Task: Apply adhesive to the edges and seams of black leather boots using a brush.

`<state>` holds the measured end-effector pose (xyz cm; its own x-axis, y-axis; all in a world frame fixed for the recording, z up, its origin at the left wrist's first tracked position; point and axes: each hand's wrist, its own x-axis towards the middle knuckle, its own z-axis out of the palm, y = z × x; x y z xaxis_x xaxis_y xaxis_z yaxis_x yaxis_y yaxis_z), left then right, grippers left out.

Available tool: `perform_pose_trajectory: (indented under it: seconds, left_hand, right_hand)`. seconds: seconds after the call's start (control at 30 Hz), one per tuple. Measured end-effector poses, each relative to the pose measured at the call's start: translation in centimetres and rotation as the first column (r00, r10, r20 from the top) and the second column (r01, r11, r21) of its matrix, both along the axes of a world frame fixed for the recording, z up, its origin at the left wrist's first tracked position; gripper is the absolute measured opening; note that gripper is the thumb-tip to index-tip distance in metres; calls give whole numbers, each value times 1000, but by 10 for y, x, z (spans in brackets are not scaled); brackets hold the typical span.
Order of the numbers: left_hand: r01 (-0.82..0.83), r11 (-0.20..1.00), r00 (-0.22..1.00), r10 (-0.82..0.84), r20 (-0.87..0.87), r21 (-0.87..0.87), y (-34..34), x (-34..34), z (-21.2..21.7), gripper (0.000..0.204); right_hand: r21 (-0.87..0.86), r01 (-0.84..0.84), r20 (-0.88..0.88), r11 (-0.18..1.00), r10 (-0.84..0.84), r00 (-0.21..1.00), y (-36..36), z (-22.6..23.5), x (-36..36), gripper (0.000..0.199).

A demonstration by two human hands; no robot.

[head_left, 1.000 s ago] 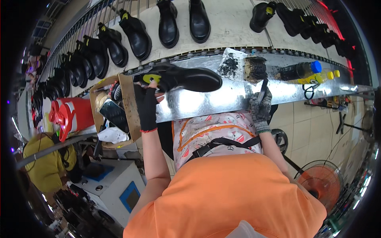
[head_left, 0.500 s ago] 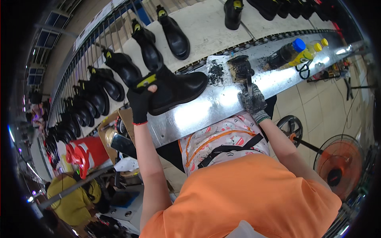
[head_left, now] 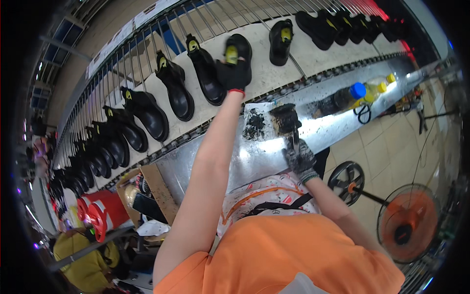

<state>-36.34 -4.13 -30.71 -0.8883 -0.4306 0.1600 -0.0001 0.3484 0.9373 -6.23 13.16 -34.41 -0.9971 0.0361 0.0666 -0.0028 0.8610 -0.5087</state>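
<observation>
My left hand (head_left: 232,74), in a black glove with a red cuff, reaches out over the conveyor and grips a black ankle boot (head_left: 245,48) by its top, near the yellow lining. Other black boots stand close by, one (head_left: 205,73) just left of the hand and another (head_left: 280,44) to its right. Over the metal ledge (head_left: 196,169), my right hand (head_left: 300,158) wears a grey glove stained black. Its fingers are closed around a thin dark-handled tool (head_left: 295,135), whose tip meets a black-smeared block (head_left: 284,119). Beside that lies a white sheet (head_left: 255,121) with black smears.
Bottles with a blue cap (head_left: 358,90) and yellow caps lie along the ledge, near black scissors (head_left: 363,114). A cardboard box (head_left: 159,188) and a red container (head_left: 104,210) are at left. An orange fan (head_left: 409,223) stands at right. A person in yellow (head_left: 81,257) is at lower left.
My left hand has carried the boot from above the ledge outward and right to the conveyor. My right hand stays by the smeared block with the tool.
</observation>
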Motion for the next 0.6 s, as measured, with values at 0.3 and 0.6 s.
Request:
perform_pose_trajectory:
  seconds: [0.3,0.6]
  left_hand:
    - [182,983,982,-181,47,1,26,56,0,51]
    - [131,967,986,-104,-131,219,-23,83,-74,31]
  right_hand:
    - [22,-7,-146,1000,10,989,7,-11,1,34]
    - [-563,416,394,714,-210,895,-10,14,2,16]
